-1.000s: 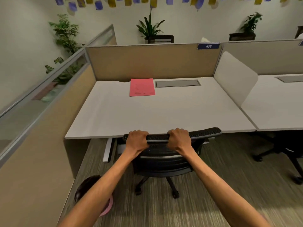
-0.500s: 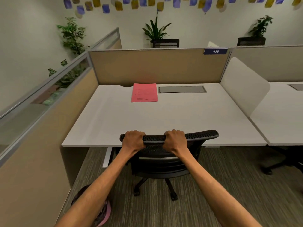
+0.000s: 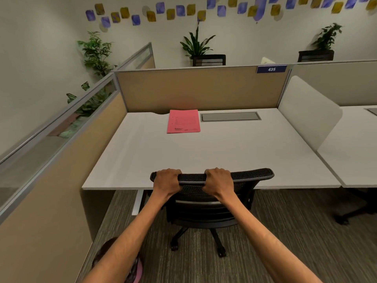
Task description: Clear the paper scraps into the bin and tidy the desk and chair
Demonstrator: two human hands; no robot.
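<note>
Chair-tidying step in hand. Left hand (image 3: pixel 167 180) and right hand (image 3: pixel 219 181) clenched on top rail of black mesh office chair (image 3: pixel 251 174), at front edge of white bench (image 3: pixel 142 152). No scraps visible. Next, judged: square chair under bench, then let go.

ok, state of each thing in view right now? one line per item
left hand: closed over the chair's top edge
right hand: closed over the chair's top edge
chair: upright, backrest at the desk's front edge, seat tucked under
desk: no paper scraps visible on it
pink folder: closed, flat at the back of the desk
cable hatch: lid shut
bin: on the floor, mostly hidden by the left arm
</note>
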